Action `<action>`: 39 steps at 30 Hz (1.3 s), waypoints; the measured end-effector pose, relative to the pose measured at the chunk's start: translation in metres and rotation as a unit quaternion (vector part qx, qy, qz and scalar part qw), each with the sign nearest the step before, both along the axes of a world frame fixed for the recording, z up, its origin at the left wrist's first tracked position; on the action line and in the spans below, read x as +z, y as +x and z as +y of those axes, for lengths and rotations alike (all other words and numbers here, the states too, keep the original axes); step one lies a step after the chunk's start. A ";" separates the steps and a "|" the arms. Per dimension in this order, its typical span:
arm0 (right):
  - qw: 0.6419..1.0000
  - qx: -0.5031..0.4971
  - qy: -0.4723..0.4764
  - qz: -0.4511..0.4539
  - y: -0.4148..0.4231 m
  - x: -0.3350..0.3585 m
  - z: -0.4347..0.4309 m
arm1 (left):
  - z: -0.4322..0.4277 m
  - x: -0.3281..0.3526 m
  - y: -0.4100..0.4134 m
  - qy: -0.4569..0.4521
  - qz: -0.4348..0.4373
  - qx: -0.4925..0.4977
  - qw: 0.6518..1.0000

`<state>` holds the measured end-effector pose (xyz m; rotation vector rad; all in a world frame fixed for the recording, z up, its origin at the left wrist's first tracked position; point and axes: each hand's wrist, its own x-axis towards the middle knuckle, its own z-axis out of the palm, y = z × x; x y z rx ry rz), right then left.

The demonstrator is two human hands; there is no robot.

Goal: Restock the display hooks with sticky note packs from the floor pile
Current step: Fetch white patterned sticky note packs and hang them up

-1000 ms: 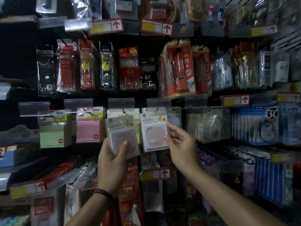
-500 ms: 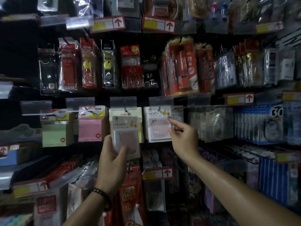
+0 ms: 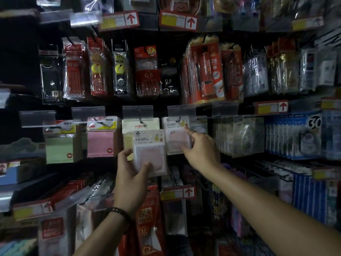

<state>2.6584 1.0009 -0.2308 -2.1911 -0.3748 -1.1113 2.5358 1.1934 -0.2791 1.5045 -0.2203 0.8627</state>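
1. Sticky note pack [image 3: 150, 154]: a clear-fronted pack with a pinkish pad, held upright in front of the display. It is not on any hook and overlaps the lower right of a yellow pack [image 3: 140, 126] hanging behind it.
2. The left hand [image 3: 131, 179] is clamped on this pack at its 7 o'clock corner, with the thumb across the front lower edge and the fingers round the left side.
3. The right hand [image 3: 201, 150] is at 3 o'clock of the held pack, and the two hands are apart. Its index finger lies straight against the upper right of the hung pack [image 3: 175, 139] and its thumb is at that pack's lower edge. Whether it grips or merely presses cannot be told.
4. The hung pack is of the same design. It hangs from a hook [image 3: 178, 119] at its 12 o'clock, under a clear label holder [image 3: 181, 112].
5. Step in hand, as judged: one pack is seated and is being squared on its hook, while the next waits in the left hand.
6. The next move appears to call for freeing the right hand and bringing the held pack's header hole level with the hook tip. The pack would then slide back beneath the overhanging label holder. The light is dim and the tip is barely visible, so alignment needs care.
7. The floor pile is not in view.
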 end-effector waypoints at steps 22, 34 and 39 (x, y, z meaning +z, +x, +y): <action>0.937 0.279 0.200 -0.065 -0.041 -0.033 -0.011 | -0.047 0.020 0.030 0.108 -0.089 -0.002 0.990; 0.950 0.247 0.175 -0.078 -0.021 -0.022 -0.007 | -0.036 0.037 0.043 0.203 -0.062 0.122 0.969; 0.958 0.237 0.144 -0.078 -0.021 -0.017 -0.014 | -0.031 0.040 0.040 0.260 -0.058 0.154 0.952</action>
